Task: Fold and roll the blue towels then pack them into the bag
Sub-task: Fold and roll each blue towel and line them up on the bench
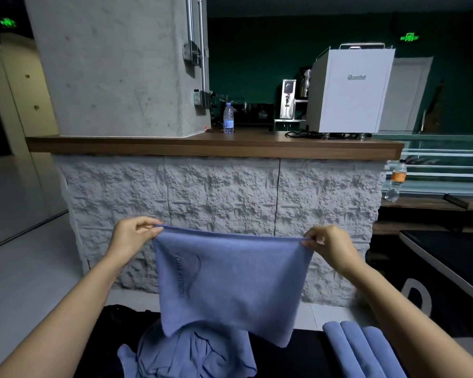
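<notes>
A blue towel (230,285) hangs in the air in front of me, folded over so its top edge is stretched flat. My left hand (133,236) pinches its top left corner and my right hand (329,245) pinches its top right corner. Below it a heap of crumpled blue towels (191,356) lies on a black surface (306,347). Three rolled blue towels (363,350) lie side by side at the lower right. A dark bag-like shape (120,313) sits at the left behind the heap; it is too dark to make out.
A stone-faced counter (216,192) with a wooden top (202,145) stands straight ahead, carrying a water bottle (228,118) and a white coffee machine (350,94). A black table (448,257) is at the right. Grey floor lies to the left.
</notes>
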Available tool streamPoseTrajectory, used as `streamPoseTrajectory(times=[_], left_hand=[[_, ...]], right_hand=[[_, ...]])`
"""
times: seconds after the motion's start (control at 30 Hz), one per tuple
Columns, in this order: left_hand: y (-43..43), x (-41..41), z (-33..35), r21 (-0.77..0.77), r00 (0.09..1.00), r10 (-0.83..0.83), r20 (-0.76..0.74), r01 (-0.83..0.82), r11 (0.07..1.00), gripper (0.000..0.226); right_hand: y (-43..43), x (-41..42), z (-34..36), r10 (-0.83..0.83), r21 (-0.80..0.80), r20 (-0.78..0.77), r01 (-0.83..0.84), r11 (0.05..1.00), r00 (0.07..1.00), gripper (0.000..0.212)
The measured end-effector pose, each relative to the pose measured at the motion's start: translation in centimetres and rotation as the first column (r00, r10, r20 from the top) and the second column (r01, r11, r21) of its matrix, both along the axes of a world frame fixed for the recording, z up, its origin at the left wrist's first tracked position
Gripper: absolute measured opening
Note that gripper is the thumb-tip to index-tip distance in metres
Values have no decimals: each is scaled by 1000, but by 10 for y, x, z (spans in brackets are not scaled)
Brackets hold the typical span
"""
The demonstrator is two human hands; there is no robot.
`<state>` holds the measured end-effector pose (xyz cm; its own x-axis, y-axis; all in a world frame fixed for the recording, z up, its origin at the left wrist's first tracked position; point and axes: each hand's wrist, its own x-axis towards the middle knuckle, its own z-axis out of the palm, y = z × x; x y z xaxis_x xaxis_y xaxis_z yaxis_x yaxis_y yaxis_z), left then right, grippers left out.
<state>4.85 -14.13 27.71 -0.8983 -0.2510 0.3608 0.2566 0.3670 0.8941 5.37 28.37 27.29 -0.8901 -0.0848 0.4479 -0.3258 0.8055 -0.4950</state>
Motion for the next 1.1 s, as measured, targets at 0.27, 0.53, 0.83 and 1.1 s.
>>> streamPoseTrajectory(times=[0.27,0.53,0.83,1.1], left_hand=[[10,4,3,543,910,-206,359,-24,840,5],[141,5,-3,362,958,-209,195,127,923,4],[182,24,-2,293,937,-338,92,299,908,10],[173,28,0,159,883,-454,116,435,886,17]], right_hand=[[-7,-3,-6,263,-812,301,102,574,917,29],[-101,9,-5,196,-749,205,25,662,959,21],[-116,29,-4,190,-739,106,-51,672,976,17],[-63,22,1,260,-391,-26,-249,886,965,46]])
